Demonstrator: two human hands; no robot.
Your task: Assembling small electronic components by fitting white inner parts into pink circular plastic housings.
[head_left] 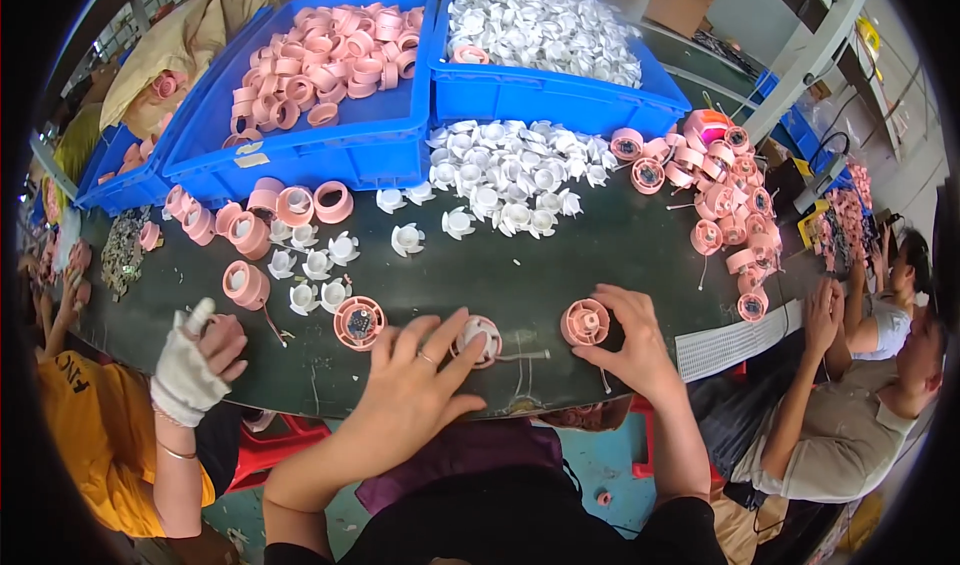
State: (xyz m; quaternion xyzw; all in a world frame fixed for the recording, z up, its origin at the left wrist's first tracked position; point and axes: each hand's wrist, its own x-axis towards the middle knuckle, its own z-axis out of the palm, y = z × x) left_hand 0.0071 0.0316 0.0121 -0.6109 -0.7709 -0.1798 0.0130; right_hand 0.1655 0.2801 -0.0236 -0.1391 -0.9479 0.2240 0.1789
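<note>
My left hand (420, 360) lies palm down with fingers spread, its fingertips over the left edge of a pink round housing (494, 354) with a white fan wheel (474, 347) inside. A thin wire runs from that housing to the right. My right hand (640, 345) has thumb and fingers curled around the right side of another pink housing (583, 322), whose open face shows a central hub; a short wire hangs off it. To the left of my left hand, a pink housing with a dark circuit board (360, 323) rests on the dark green table (520, 275).
Blue bins hold pink rings (330, 50) and white fan wheels (540, 25). More loose fan wheels (510, 170) lie before them. Wired pink housings (725, 205) are heaped at right, beside a white perforated sheet (735, 342). A co-worker's gloved hand (190, 370) is at left; another person (840, 415) sits right.
</note>
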